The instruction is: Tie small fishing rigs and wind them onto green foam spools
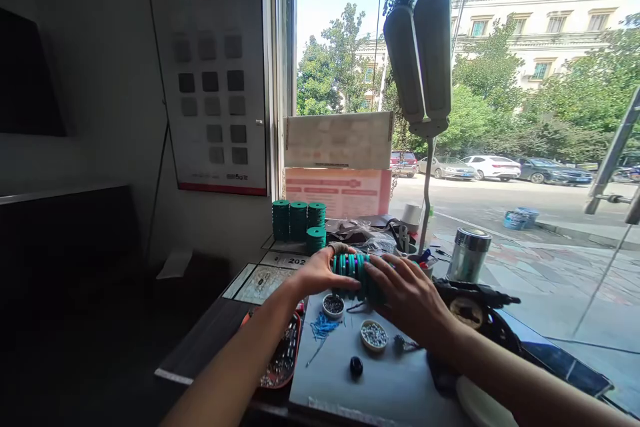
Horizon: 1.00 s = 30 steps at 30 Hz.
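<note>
My left hand (pixel 320 271) closes round the left end of a row of green discs (pixel 349 265), which look like thin spools turned on their side. Fingers of my right hand (pixel 407 287) wrap over the right end of the same row and hide much of it. Purple bits show between some discs. The row is held above the back of a pale board (pixel 325 383). Below it on the board are a small dish of dark beads (pixel 333 305), a dish of silvery beads (pixel 374 335), loose blue strips (pixel 324 325) and a black rounded object (pixel 356 366).
Stacks of green spools (pixel 299 220) stand at the back left near the window. An orange-rimmed tray (pixel 299 347) with small shiny pieces lies left of the board. A two-panel lamp (pixel 420 67), a metal-lidded jar (pixel 470 253) and a black device (pixel 480 300) are to the right.
</note>
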Tool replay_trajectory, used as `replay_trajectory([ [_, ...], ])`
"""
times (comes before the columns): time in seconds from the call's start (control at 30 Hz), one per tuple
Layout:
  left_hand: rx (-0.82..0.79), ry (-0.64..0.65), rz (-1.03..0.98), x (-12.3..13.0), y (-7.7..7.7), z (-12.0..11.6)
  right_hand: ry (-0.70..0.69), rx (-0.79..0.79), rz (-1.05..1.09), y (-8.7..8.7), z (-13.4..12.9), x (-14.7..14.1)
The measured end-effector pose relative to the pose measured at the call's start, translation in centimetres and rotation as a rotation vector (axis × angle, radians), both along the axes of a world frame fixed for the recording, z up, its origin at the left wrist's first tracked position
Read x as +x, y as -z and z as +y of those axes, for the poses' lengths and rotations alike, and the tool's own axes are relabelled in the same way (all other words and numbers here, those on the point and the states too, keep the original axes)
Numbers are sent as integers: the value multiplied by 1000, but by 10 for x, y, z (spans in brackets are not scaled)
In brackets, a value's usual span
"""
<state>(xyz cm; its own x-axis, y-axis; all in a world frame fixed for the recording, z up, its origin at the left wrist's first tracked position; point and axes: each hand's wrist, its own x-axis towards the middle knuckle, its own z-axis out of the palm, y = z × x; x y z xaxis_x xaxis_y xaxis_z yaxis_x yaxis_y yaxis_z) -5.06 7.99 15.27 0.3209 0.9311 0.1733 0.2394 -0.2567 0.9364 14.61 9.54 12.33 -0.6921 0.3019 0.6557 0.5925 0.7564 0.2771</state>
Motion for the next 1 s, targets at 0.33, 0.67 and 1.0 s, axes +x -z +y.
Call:
replay_trajectory([
  [0.33,187,-111,403,9,-20,-1,-18,-7,39,2,-2,1],
  [0.67,266,-179,657,20,-24,-12,-82,-789,-95,-54,44,9],
  [1.0,222,-264,743,29,-33,-15,-154,-975,-114,-64,51,12],
])
